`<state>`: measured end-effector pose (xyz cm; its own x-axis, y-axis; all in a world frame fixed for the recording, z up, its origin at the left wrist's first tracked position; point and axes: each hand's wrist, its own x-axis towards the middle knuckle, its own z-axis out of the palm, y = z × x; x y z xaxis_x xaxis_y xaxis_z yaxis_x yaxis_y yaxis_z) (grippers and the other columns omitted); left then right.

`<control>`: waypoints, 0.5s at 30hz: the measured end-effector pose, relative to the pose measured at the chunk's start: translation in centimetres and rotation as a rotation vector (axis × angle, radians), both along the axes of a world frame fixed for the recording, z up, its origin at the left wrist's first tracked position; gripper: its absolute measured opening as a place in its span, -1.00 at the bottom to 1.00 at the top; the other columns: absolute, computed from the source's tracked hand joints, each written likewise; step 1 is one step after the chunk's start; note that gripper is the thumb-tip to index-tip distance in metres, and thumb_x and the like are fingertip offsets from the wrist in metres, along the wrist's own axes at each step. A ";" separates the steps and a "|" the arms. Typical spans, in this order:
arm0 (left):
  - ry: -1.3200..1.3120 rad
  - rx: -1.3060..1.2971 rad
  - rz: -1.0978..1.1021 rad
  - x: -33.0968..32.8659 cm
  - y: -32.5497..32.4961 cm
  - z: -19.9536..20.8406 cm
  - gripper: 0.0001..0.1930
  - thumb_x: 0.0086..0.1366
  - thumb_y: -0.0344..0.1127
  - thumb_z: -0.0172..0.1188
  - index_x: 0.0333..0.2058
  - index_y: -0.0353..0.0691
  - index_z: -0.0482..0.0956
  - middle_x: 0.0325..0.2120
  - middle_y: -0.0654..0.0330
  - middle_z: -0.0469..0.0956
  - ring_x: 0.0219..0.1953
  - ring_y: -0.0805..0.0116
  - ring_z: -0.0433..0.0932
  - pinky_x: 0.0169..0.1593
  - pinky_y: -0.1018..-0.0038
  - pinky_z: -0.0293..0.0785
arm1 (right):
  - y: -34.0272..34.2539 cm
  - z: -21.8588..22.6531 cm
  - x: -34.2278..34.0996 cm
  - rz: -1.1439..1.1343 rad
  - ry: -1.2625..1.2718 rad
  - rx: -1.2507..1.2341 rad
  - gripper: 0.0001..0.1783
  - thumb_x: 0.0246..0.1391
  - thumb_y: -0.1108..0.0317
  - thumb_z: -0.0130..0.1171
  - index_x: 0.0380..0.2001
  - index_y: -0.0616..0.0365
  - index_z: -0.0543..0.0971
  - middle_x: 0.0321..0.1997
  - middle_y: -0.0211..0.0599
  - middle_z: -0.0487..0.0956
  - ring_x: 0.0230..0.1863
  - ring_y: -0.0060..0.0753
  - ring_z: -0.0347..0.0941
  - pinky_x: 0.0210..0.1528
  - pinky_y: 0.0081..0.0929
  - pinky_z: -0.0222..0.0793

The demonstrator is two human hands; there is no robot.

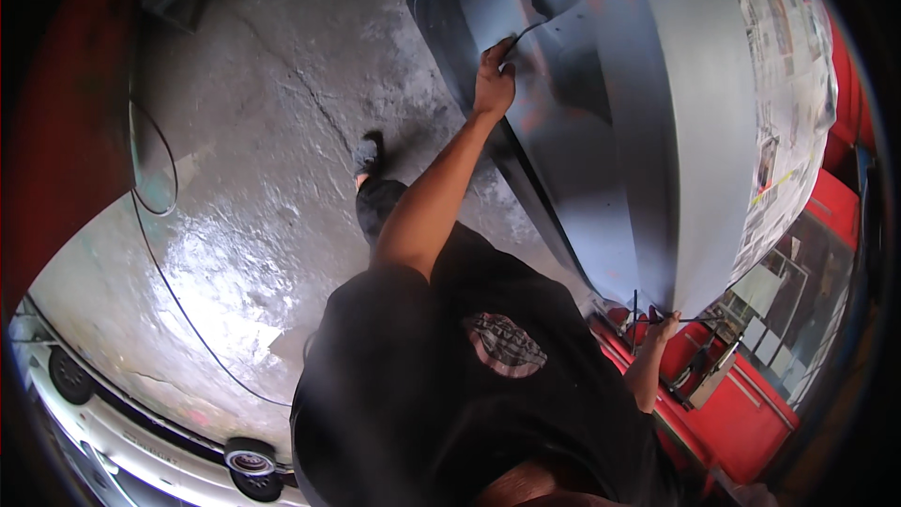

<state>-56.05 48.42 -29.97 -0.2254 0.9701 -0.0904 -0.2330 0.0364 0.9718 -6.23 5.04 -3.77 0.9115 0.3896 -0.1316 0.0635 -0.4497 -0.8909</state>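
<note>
My left hand [495,80] is closed on a thin black hose or cable [532,28], held at the left edge of a large grey car body panel [648,103]. From there the line runs up and right across the panel. Orange-red marks and darker grey patches show on its surface. At the panel's near right end, my right hand [664,327] is closed around something small and dark. Its shape is too unclear to name, though thin dark lines stick out beside the fingers.
Newspaper sheets [788,84] edged with yellow tape cover the panel's right side. Beyond my right hand stands a red cabinet [741,404] with tools on it. A black cable [174,296] lies on the concrete floor [272,131]. A white car [150,451] is at lower left.
</note>
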 end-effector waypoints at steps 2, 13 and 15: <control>0.018 -0.019 -0.057 0.2 0.9 1.3 -0.53 0.28 -0.40 0.14 0.19 -0.18 0.47 0.14 -0.05 0.41 0.16 -0.03 0.46 0.24 0.24 0.37 | 0.5 0.1 0.6 -0.068 -0.004 -0.002 -0.50 0.36 0.00 -0.15 0.21 0.04 0.29 0.13 -0.11 0.45 -0.02 -0.07 0.50 -0.24 -0.07 0.62; 0.384 0.034 0.027 1.1 3.1 3.7 -0.41 0.23 0.00 0.34 -0.01 -0.42 0.47 -0.08 -0.14 0.51 -0.02 -0.16 0.49 0.06 0.12 0.41 | 1.2 -1.1 -0.8 -0.220 -0.045 0.070 -0.31 0.34 0.02 -0.08 0.44 -0.04 0.06 0.26 -0.09 0.31 0.08 0.00 0.40 -0.22 -0.03 0.61; 0.383 0.123 0.060 1.0 3.3 3.0 -0.45 0.21 -0.03 0.37 -0.06 -0.40 0.46 -0.13 -0.12 0.53 -0.04 -0.18 0.49 0.04 0.10 0.41 | 2.1 -1.4 -1.2 -0.250 -0.042 0.133 -0.58 0.37 0.05 -0.11 0.21 -0.09 0.33 0.15 -0.26 0.42 0.02 -0.15 0.44 -0.22 0.00 0.58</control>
